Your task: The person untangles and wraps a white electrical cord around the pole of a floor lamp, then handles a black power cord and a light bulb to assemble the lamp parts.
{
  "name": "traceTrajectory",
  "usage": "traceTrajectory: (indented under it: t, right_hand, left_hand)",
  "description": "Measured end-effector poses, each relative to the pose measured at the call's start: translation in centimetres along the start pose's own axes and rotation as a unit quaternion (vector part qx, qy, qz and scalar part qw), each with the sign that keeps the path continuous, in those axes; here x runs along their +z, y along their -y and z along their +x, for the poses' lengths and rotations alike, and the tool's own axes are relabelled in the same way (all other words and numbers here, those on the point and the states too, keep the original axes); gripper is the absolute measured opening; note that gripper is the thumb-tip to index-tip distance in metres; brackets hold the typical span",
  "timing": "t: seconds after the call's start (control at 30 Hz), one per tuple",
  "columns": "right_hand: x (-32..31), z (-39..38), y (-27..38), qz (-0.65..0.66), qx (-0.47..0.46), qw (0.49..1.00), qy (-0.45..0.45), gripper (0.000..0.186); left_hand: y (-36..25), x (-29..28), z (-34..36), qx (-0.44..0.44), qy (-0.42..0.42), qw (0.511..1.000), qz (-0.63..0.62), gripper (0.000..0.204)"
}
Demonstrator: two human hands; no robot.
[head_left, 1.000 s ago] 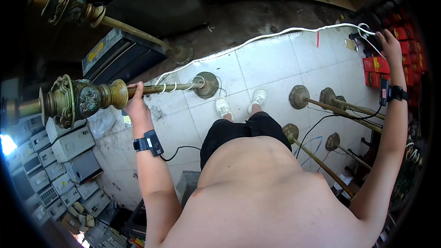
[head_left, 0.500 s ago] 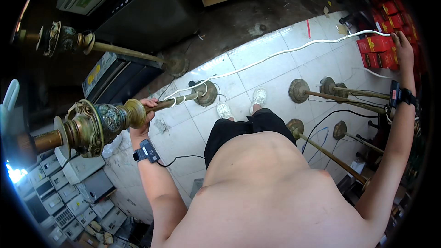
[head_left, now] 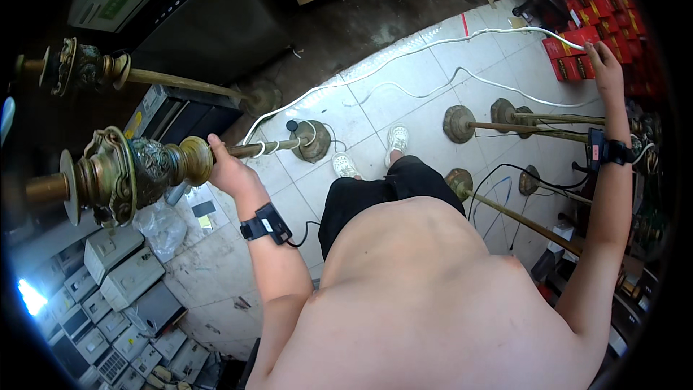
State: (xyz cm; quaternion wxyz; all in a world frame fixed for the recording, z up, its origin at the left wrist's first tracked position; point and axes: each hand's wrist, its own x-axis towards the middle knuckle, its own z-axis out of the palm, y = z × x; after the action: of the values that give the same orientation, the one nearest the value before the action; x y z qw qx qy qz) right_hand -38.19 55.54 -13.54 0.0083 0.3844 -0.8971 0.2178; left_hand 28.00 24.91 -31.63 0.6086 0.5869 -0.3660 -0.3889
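Note:
An ornate brass-coloured floor lamp [head_left: 155,170] leans across the left side, its round base [head_left: 312,142] on the tiles. My left hand [head_left: 234,173] is closed around its thin pole just below the ornate section; some fingers are hidden behind it. White cord [head_left: 411,50] winds in several loops round the pole near the base. From there it runs in a long slack arc to my right hand [head_left: 606,71], raised at the far right, which pinches it between thumb and fingers. Another length of white cord [head_left: 422,92] curves below that arc, over the tiles.
A second ornate stand [head_left: 86,65] rises at the far left before a dark cabinet [head_left: 216,36]. More round-based stands [head_left: 458,124] stand right of my feet. Red boxes [head_left: 574,54] are piled at the far right. Grey-white machines [head_left: 130,271] crowd the lower left beside a plastic bag [head_left: 160,227].
The white cord's lower length has swung out leftward over the tiles. My left hand has turned on the pole, its back now showing. My right hand still holds the cord, slightly further left.

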Motion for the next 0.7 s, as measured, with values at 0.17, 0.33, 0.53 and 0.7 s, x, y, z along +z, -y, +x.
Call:
traceTrajectory:
  t: [0.17, 0.33, 0.53, 0.7]
  right_hand:
    - [-0.6, -3.0, 1.7, 0.012, 0.028, 0.999, -0.033, 0.036]
    - [-2.4, -4.9, 0.4, 0.078, 0.015, 0.997, -0.019, 0.033]
    - [-1.3, -6.3, 0.9, 0.043, 0.007, 0.999, 0.026, 0.03]
    - [-1.3, -6.8, 0.7, -0.029, 0.045, 0.998, -0.013, 0.033]
  left_hand:
    - [0.0, -4.2, 5.1, -0.05, 0.315, 0.941, -0.111, 0.025]
    - [-0.6, -6.8, 6.9, 0.005, 0.259, 0.959, -0.116, 0.02]
    - [0.2, -4.2, 5.3, 0.038, -0.037, 0.998, -0.041, 0.015]
    - [0.3, -6.2, 6.7, -0.019, 0.481, 0.866, -0.136, 0.024]
